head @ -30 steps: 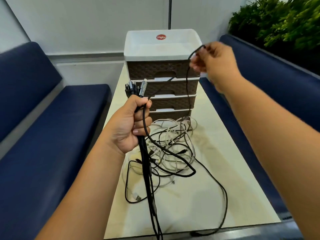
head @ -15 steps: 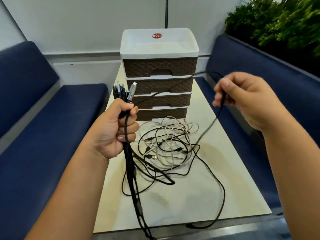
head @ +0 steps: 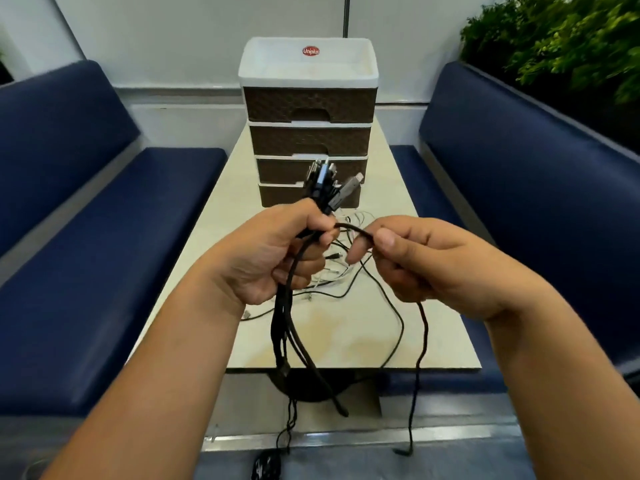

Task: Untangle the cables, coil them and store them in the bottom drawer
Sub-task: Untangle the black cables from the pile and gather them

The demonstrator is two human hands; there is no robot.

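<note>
My left hand (head: 273, 258) grips a bundle of black cables (head: 323, 187); their plug ends stick up above the fist and the cords hang past the table's near edge. My right hand (head: 422, 268) pinches one black cable (head: 355, 232) close to the left fist, and its free length (head: 420, 358) drops toward the floor. A tangle of white and black cables (head: 341, 275) lies on the table behind my hands. The brown drawer unit (head: 310, 105) stands at the table's far end; its bottom drawer (head: 277, 197) looks closed and is partly hidden by the plugs.
The cream table (head: 349, 341) runs between two dark blue benches (head: 104, 258), (head: 530, 188). Green plants (head: 561, 39) fill the back right corner. A dark object (head: 266, 467) lies on the floor below the table edge.
My right hand came down and left from beside the drawers to meet the left fist, bringing the black cable with it. My left hand shifted right and the view pulled back.
</note>
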